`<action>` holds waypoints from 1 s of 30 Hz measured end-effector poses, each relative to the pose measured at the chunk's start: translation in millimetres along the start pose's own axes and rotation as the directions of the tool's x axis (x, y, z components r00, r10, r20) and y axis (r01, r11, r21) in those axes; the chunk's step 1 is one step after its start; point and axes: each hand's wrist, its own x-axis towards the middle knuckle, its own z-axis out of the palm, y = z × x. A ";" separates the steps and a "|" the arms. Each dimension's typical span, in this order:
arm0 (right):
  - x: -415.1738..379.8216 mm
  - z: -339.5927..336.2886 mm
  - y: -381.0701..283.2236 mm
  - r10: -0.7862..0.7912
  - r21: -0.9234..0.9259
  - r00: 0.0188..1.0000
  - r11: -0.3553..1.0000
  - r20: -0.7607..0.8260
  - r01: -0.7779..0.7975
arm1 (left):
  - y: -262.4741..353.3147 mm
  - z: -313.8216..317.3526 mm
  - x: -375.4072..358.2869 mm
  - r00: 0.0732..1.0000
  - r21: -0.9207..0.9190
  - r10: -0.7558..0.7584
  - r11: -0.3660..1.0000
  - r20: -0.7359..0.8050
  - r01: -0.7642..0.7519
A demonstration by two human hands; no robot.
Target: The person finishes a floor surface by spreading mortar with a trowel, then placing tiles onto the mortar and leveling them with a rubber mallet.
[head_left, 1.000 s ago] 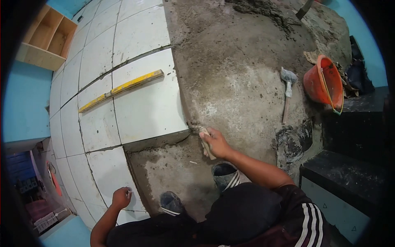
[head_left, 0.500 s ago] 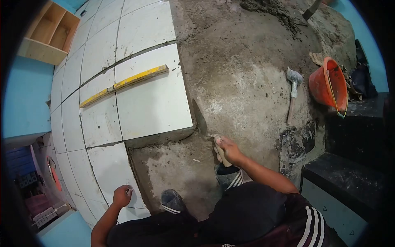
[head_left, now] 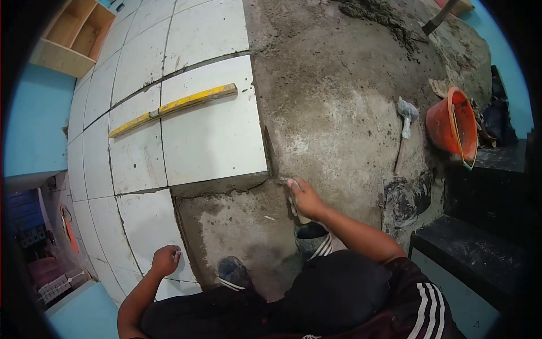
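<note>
My right hand (head_left: 305, 199) is closed round the handle of a trowel (head_left: 272, 157). The narrow-looking blade lies along the right edge of a large white tile (head_left: 212, 121), near its front corner, beside the mortar under it. My left hand (head_left: 166, 260) is curled closed above a lower white tile (head_left: 148, 226), by my left knee. Whatever its fingers hold, if anything, is too small to make out. A yellow spirit level (head_left: 172, 109) rests across the white tiles, spanning a joint.
Bare rough concrete (head_left: 333, 124) extends to the right of the tiles. On it lies a mallet (head_left: 404, 133) with a wrapped head, near an orange bucket (head_left: 443, 125). Black steps (head_left: 468, 243) rise at right. A mortar heap (head_left: 457, 53) and wooden shelf (head_left: 70, 37) stand farther back.
My right hand has shifted slightly up and left with the trowel, its blade now seen more edge-on along the tile. My left hand has risen a little. The view has shifted slightly.
</note>
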 end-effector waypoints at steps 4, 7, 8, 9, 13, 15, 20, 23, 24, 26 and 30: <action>2.0 -0.3 -3.7 -0.022 -0.078 1.000 0.997 -0.009 0.021 | -1.9 2.5 -1.6 0.999 0.052 0.033 0.998 0.027 -0.035; 3.9 6.6 3.9 -0.092 -0.209 0.994 0.975 -0.058 0.078 | -7.1 1.5 2.8 0.999 0.042 0.042 0.998 -0.011 -0.041; 7.4 7.6 4.9 -0.158 -0.281 0.985 0.951 -0.070 0.133 | -6.6 0.6 4.2 0.998 0.041 0.049 0.998 -0.031 -0.048; 9.7 7.5 7.0 -0.222 -0.352 0.972 0.918 -0.078 0.182 | -5.5 0.3 4.8 0.997 0.037 0.058 0.998 -0.049 -0.056; -3.8 9.0 -35.3 0.015 -0.259 0.997 0.965 -0.081 -0.036 | 2.8 -1.7 2.5 1.000 0.038 0.022 0.999 -0.012 -0.022; -4.6 16.9 -29.7 -0.040 -0.325 0.991 0.946 -0.130 -0.005 | 1.8 -5.1 3.1 1.000 0.060 0.013 0.998 0.026 -0.014; 8.3 19.1 -10.3 -0.155 -0.392 0.978 0.915 -0.137 0.090 | 4.7 -10.7 0.9 1.000 0.043 0.005 0.999 -0.013 -0.005; -1.1 20.4 -16.5 -0.125 -0.400 0.983 0.915 -0.135 0.061 | 8.8 -6.8 0.7 1.000 0.059 0.003 0.998 0.023 -0.004; -4.4 20.6 -20.8 -0.131 -0.411 0.982 0.909 -0.135 0.065 | 8.3 -7.8 1.7 0.999 0.070 0.004 0.998 0.033 -0.007; -11.5 16.2 -13.7 -0.116 -0.366 0.987 0.928 -0.107 0.070 | 9.3 -10.3 3.9 1.000 0.051 0.016 0.999 0.012 -0.017; -40.8 -9.4 -28.9 -0.153 -0.361 0.985 0.926 -0.078 0.115 | 12.5 -10.2 3.8 1.000 0.023 0.013 1.000 0.003 -0.013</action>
